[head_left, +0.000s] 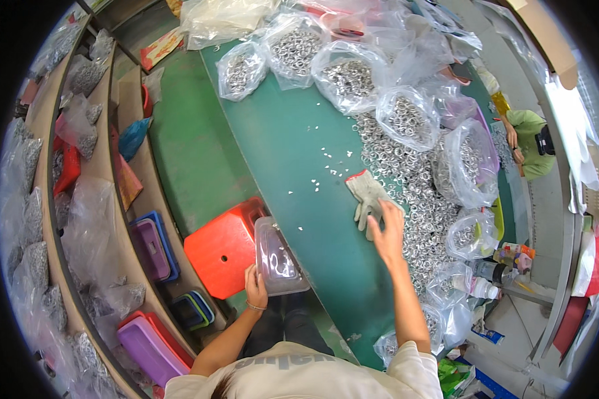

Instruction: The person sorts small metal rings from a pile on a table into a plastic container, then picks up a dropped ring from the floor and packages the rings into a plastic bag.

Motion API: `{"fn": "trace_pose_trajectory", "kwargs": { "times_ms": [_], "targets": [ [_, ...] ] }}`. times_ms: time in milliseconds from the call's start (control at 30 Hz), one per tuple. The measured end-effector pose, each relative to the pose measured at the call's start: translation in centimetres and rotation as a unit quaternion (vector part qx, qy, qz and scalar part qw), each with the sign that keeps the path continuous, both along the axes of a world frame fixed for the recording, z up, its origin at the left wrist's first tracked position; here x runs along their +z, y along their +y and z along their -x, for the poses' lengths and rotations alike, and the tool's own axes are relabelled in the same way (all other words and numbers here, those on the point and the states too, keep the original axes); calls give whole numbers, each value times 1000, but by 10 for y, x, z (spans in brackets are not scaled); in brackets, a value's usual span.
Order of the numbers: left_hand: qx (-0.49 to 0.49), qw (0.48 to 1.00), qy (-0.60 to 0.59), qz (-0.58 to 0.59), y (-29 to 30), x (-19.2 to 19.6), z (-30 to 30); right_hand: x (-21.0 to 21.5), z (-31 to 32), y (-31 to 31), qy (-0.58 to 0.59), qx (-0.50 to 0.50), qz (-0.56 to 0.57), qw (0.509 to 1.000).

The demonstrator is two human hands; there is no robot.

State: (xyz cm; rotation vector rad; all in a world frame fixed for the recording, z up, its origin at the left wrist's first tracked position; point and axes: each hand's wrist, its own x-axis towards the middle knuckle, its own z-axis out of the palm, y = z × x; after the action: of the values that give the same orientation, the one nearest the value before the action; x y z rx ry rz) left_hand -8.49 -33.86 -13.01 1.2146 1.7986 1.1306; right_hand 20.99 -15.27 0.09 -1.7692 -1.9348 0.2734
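My left hand (255,287) is closed on the near left edge of a clear plastic tub (267,247), held at the table's edge beside a red stool. Small shiny pieces seem to lie at the bottom of the tub. My right hand (388,229) hovers at the grey work glove (364,188) with its fingers apart; whether they touch the glove I cannot tell. The glove has a red cuff and lies flat on the green table (279,153). Just right of it spreads a large heap of small silvery metal rings (416,199).
Clear bags of metal parts (349,76) line the table's far and right sides. The red stool (221,249) stands left of the table. Shelves with bags and a purple tray (150,349) run along the left. Across the table, a person in green (536,143) sits.
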Motion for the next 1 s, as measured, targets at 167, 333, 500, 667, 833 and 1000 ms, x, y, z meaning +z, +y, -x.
{"fn": "trace_pose_trajectory", "kwargs": {
  "times_ms": [167, 333, 500, 667, 833, 1000],
  "targets": [
    [3, 1000, 16, -6, 11, 8, 0, -60, 25, 13, -94, -67, 19, 993],
    [24, 1000, -16, -3, 17, 9, -1, -50, 40, 34, 55, -100, -90, 989],
    [32, 999, -8, -8, 16, 4, -4, -32, 73, 94, 91, -126, -90, 984],
    [35, 999, -13, -9, 18, 2, -3, -74, 86, 135, 28, -91, -8, 995],
    [60, 998, -14, -21, 21, -4, -4, -85, 95, 127, 71, -25, 36, 997],
    [56, 998, -4, -21, 27, -2, -2, -68, 103, 94, 111, 53, 84, 989]
  ]
}}
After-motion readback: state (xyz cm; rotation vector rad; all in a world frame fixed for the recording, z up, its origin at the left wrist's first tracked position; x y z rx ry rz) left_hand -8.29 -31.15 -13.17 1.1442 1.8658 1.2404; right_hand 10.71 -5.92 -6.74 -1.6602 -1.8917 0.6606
